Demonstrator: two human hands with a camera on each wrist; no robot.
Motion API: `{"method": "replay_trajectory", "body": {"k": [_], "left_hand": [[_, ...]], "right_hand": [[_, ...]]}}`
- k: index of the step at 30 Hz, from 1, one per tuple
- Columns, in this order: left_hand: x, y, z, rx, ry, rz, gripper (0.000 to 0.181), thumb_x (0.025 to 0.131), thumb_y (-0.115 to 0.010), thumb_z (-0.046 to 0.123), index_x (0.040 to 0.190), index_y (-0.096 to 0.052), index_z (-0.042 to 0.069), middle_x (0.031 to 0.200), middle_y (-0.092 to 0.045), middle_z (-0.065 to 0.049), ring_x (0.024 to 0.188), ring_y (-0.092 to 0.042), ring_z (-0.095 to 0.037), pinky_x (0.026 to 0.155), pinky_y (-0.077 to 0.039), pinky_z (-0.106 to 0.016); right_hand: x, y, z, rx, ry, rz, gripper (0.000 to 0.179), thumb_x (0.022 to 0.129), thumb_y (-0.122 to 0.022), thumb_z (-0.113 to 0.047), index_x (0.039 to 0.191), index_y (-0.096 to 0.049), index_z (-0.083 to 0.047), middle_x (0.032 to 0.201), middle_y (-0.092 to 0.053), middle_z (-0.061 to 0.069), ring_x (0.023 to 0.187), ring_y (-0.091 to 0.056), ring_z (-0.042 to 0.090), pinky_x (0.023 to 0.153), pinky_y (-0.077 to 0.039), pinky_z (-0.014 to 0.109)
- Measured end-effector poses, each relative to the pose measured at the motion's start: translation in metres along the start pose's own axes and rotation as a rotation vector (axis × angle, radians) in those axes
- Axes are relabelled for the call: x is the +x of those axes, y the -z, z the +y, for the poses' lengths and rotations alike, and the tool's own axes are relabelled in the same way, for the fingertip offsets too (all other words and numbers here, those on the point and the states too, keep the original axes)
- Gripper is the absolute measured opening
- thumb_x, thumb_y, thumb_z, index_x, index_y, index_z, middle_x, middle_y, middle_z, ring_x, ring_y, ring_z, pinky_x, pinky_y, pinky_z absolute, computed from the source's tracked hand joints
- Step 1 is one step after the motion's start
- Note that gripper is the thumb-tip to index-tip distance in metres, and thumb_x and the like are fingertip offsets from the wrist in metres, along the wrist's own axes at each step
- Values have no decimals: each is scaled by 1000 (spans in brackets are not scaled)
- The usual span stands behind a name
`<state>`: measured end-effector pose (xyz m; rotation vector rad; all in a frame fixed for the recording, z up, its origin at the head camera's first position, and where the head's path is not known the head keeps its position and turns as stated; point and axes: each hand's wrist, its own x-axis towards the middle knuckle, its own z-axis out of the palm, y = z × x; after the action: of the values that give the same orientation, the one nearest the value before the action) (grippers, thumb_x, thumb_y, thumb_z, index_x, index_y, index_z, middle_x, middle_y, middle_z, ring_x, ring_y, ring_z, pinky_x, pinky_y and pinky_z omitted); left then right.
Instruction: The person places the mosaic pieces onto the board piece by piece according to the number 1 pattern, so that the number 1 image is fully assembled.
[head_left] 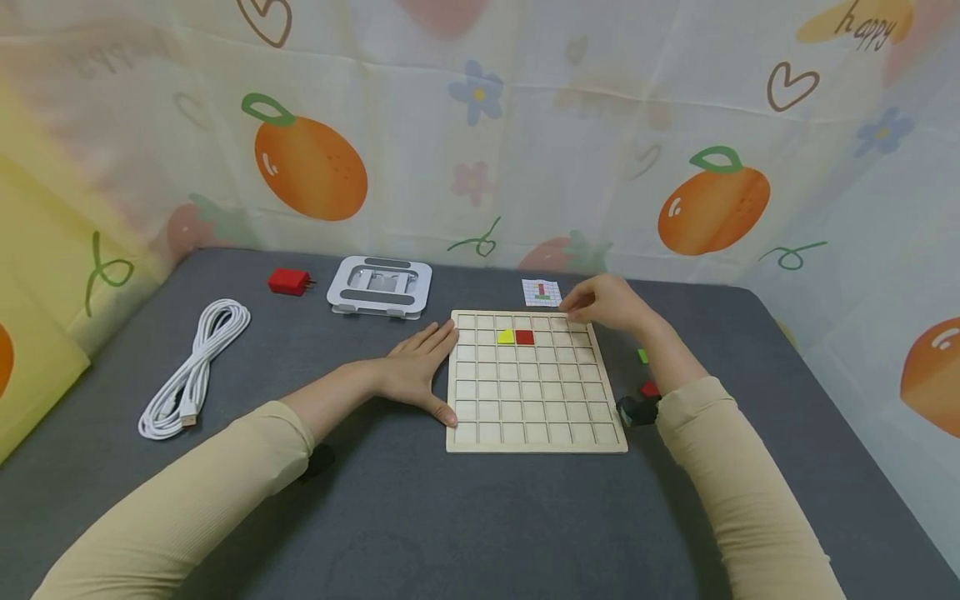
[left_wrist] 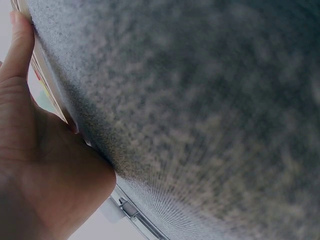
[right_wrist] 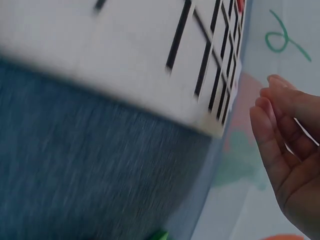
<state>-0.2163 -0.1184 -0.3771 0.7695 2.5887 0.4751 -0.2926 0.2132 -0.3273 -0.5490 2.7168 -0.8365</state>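
A pale wooden grid board (head_left: 532,390) lies flat on the dark table. Side by side in one of its upper rows are a yellow piece (head_left: 506,337) and a red square tile (head_left: 524,337). My left hand (head_left: 416,371) rests along the board's left edge, fingers spread and thumb extended near its lower corner. Over the far right corner is my right hand (head_left: 602,301), fingers bent and thumb tip against the fingertips; in the right wrist view this hand (right_wrist: 290,145) shows nothing between them. A small printed pattern card (head_left: 542,292) lies just left of its fingertips, behind the board.
Near my right forearm lie a green piece (head_left: 642,357) and a partly hidden red piece (head_left: 649,389). A coiled white cable (head_left: 197,367), a red plug adapter (head_left: 289,282) and a white folded stand (head_left: 381,287) sit to the left. A printed curtain (head_left: 525,150) hangs behind the table.
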Motion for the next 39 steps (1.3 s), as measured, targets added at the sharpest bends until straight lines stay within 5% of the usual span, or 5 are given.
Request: {"method": "replay_trajectory", "body": {"k": [13,23,39], "left_hand": [[0,0,0,1,-8,-2,135,68,-80,66,160,2,10,169,10,-8,157,9,-35,124,-5,-61],[-1,0,1,10,0,-3,135,68,-80,66,160,1,10,169,10,-9,157,9,-35,123,-6,-62],[-1,1,2,5,-3,-2,134,68,-80,65,160,0,9,169,9,-10,157,9,-36,123,-6,-62]], "right_hand": [[-47,28,43,-59,-77,-26,23,93,-68,-13,113,-73,-4,111,-74,17,99,-69,26,90,-55,45],[-70,38,67,13,-61,-136,24,90,-71,-13,111,-72,-1,108,-74,17,88,-69,10,80,-56,29],[-92,35,76,108,-43,-286,27,88,-61,8,114,-70,5,111,-70,21,89,-68,10,79,-57,24]]}}
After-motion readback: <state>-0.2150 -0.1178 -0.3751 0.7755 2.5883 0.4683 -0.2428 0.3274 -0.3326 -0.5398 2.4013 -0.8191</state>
